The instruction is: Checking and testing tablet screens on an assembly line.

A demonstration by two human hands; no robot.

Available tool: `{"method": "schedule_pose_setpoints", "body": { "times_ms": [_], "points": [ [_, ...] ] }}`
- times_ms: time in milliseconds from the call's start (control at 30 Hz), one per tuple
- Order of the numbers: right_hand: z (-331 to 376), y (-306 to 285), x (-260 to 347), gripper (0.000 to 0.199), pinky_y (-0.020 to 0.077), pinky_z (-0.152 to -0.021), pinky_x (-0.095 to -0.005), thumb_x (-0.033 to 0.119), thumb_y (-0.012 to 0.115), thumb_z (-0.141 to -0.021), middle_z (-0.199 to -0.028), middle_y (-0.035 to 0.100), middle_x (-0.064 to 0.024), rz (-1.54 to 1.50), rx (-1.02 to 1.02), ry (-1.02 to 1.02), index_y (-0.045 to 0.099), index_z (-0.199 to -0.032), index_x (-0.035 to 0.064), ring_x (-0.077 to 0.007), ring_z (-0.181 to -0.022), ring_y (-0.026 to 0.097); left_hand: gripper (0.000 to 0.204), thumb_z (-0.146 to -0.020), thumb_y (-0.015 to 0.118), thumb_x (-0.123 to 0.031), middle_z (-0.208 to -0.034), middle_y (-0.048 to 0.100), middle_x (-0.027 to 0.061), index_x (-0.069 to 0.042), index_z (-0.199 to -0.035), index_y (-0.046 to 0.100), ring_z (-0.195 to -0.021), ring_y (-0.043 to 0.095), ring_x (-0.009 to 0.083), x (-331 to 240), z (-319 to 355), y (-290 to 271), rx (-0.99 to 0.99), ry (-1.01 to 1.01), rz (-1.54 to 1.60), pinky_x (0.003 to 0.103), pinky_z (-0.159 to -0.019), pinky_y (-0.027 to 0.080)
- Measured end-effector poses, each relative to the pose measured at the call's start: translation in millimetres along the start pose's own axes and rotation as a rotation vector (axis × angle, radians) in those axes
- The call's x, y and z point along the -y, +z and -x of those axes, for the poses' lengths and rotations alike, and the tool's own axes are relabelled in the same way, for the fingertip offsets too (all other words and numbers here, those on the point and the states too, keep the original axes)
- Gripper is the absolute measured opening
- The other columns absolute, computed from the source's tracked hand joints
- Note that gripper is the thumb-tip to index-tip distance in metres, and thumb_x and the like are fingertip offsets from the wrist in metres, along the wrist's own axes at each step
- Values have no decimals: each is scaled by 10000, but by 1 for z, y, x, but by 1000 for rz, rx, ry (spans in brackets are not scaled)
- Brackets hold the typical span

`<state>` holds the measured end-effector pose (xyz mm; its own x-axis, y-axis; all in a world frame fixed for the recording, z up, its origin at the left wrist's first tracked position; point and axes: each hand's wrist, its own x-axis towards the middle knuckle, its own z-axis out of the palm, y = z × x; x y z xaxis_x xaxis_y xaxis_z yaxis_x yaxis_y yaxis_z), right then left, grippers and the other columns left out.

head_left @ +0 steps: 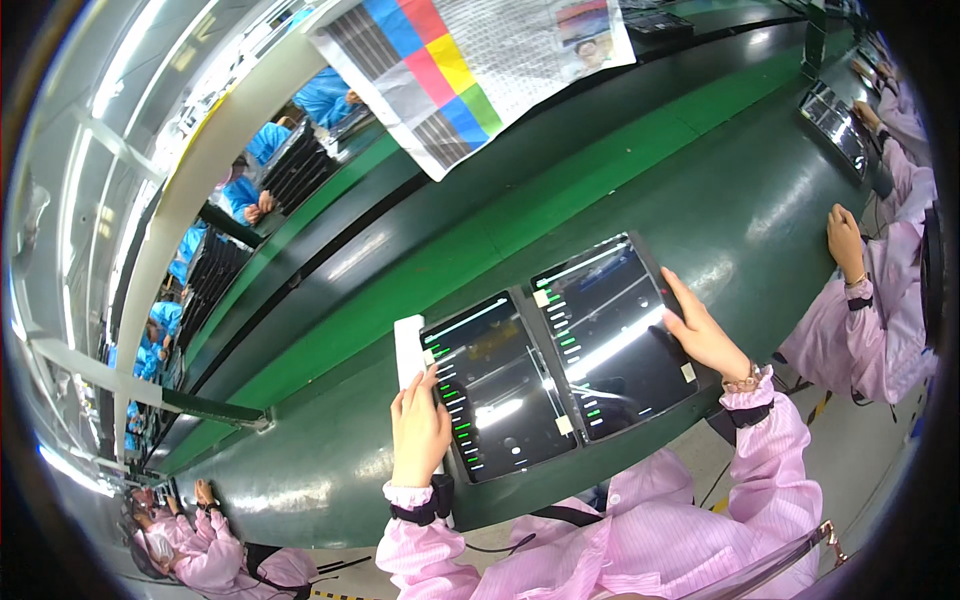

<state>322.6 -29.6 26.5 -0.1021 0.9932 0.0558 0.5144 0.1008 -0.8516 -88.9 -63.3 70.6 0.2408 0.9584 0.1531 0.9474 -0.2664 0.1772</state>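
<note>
Both hands, open and apart, seemingly touch outer edges: left hand (pixel 419 432) left tablet (pixel 497 388), right hand (pixel 704 335) right tablet (pixel 613 335).

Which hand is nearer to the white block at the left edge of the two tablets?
Left. The left hand lies on the lower part of the white block. The right hand is far away, at the right tablet.

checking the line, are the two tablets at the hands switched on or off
On: both tablets, left and right, show lit green and white bars.

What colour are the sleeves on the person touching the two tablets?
Pink sleeves with fine stripes and dark cuffs, seen in the head view.
</note>
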Motion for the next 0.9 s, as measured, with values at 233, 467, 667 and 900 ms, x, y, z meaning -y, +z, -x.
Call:
{"method": "schedule_pose_setpoints", "body": {
  "times_ms": [233, 467, 667, 900],
  "points": [
    [-16, 6, 41, 627, 131, -1163, -473, 323, 540, -928, -1424, 397, -191, 362, 88, -201, 320, -1400, -25, -281, -1394, 285, 486, -794, 551, 9, -1366, 482, 117, -12, -1265, 434, -1302, 413, 306, -2, 2, -1, 55, -45, 20, 428, -1056, 303],
    [-28, 15, 49, 611, 111, -1169, -477, 329, 556, -920, -1392, 437, -171, 422, 147, -264, 350, -1371, -28, -270, -1385, 300, 449, -797, 539, 1, -1369, 466, 122, 15, -1233, 435, -1293, 421, 296, 0, -3, 0, 41, -17, 21, 452, -1048, 309],
    [-32, 19, 47, 610, 111, -1168, -476, 335, 553, -921, -1379, 454, -164, 433, 148, -277, 351, -1366, -30, -271, -1376, 315, 526, -779, 559, 27, -1375, 466, 132, -6, -1286, 419, -1289, 422, 310, -2, 0, -2, 45, -39, 35, 423, -1054, 309],
    [-32, 22, 47, 608, 119, -1165, -477, 338, 554, -921, -1374, 454, -174, 441, 93, -305, 364, -1353, -44, -287, -1362, 334, 634, -786, 564, 19, -1314, 499, 154, -10, -1386, 359, -1244, 448, 321, -1, 11, -6, 41, -46, 51, 417, -1043, 317]
  ]
}}
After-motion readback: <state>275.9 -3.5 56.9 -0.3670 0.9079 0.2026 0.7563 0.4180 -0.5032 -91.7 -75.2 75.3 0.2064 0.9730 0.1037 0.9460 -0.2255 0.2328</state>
